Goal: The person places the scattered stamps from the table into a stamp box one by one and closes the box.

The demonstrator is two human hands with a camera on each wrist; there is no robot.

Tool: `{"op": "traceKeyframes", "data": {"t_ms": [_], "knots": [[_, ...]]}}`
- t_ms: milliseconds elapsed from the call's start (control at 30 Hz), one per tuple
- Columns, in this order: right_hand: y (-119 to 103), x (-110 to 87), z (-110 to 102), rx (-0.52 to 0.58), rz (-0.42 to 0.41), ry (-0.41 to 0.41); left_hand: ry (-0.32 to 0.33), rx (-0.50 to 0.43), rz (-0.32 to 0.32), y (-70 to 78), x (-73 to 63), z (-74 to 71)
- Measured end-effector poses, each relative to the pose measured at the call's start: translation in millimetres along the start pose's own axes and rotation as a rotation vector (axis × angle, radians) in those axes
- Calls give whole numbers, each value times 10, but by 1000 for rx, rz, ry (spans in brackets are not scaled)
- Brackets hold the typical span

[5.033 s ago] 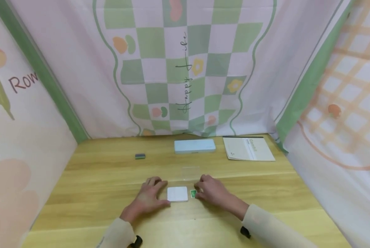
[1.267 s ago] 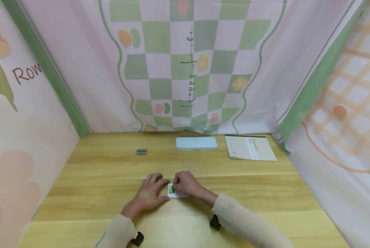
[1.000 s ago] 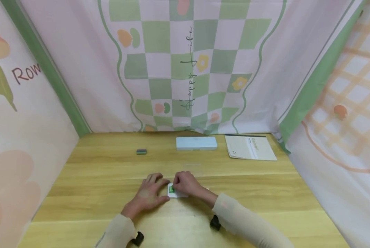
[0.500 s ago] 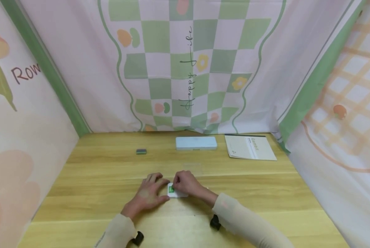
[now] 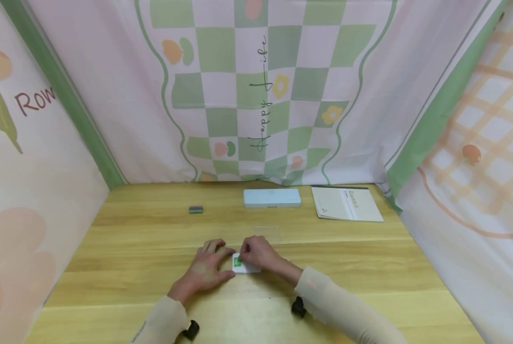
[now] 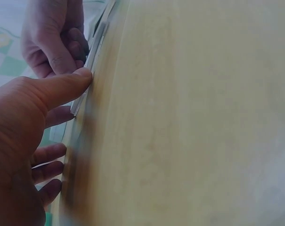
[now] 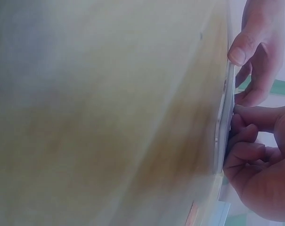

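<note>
A thin white rectangular slab (image 5: pixel 249 269) lies flat on the wooden table. On its left part sits a small green square piece (image 5: pixel 237 262) with a pale mark. My left hand (image 5: pixel 205 270) holds the slab at its left end, thumb at the near corner and forefinger at the far one. Over the slab, my right hand (image 5: pixel 261 253) has its fingers curled, tips down at the green square's right side, covering much of the slab. Seen edge-on in the right wrist view, the slab (image 7: pixel 221 127) runs between both hands; the green square is hidden there.
Just behind the hands lies a clear, thin rectangular sheet (image 5: pixel 267 233). Farther back are a light blue case (image 5: pixel 272 198), a notebook (image 5: pixel 347 204) and a small dark-and-green block (image 5: pixel 196 209). Patterned curtains (image 5: pixel 222 91) enclose the table.
Since five seconds ago, my right hand has moved left onto the slab, and the green square has gone from the table beside it to its left part. Over the last second both hands stay almost still.
</note>
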State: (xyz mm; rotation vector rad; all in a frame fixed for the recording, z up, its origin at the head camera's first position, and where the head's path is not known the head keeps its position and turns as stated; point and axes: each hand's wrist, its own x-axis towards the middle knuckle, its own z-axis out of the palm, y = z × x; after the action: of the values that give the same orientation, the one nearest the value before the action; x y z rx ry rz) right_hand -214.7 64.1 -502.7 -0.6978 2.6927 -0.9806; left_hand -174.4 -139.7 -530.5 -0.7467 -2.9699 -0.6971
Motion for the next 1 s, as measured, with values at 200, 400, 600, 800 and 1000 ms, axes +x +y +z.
{"op": "traceKeyframes", "data": {"t_ms": [200,400,600,800,1000], "knots": [[51,-11,-64,8,3,-9,-19,0,-23,6,9,0],[104,-159,-325,64,45,24,0,5,-7,15,15,10],[283,-435,-572,-49,-48,63,-1,-1,-11,27,2,11],[510,-704,-687,-215,-78,23,0,-1,-13,29,-7,13],[626,-847,-693,-279,-57,12,-3,5,-19,26,-7,12]]}}
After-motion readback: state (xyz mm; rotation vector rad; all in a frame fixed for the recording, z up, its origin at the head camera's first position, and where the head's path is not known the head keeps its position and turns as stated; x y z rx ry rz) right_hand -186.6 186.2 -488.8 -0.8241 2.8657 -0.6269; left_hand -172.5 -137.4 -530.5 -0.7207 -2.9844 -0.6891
